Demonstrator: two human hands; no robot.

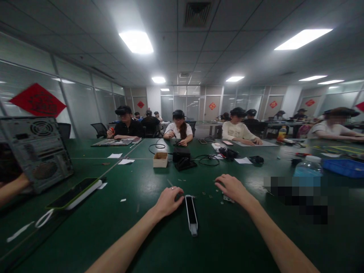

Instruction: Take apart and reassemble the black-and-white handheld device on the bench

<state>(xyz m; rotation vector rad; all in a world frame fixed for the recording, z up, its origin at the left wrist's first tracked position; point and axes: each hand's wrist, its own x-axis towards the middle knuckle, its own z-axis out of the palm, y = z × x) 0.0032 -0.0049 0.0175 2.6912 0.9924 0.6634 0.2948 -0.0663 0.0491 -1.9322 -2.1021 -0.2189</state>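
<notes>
Table point(165, 246), green, carrying all the nearer items; slim device point(191, 216), dark face, white frame, lying lengthwise between the two forearms, its far end just beside the left hand; left hand point(170, 199), palm down, ring on one finger, fingers curled, whether clamped on anything cannot be told; right hand point(230, 186), well apart from the left, palm down, fingers loosely bent, any grip hidden; flat metal piece point(228, 199), partly under the right hand; several tiny parts point(211, 196), scattered between the hands; farther left, a larger flat device point(72, 193), dark face, yellow-green edge; beyond it, a computer case point(52, 151), tilted, another person's forearm point(14, 189) beside it; farther right, a bottle point(308, 170) with blue contents, near a blue tray point(345, 167); mid-table, a small open box point(160, 160) beside black equipment point(182, 154); across the table, co-workers in dark headgear, seated
</notes>
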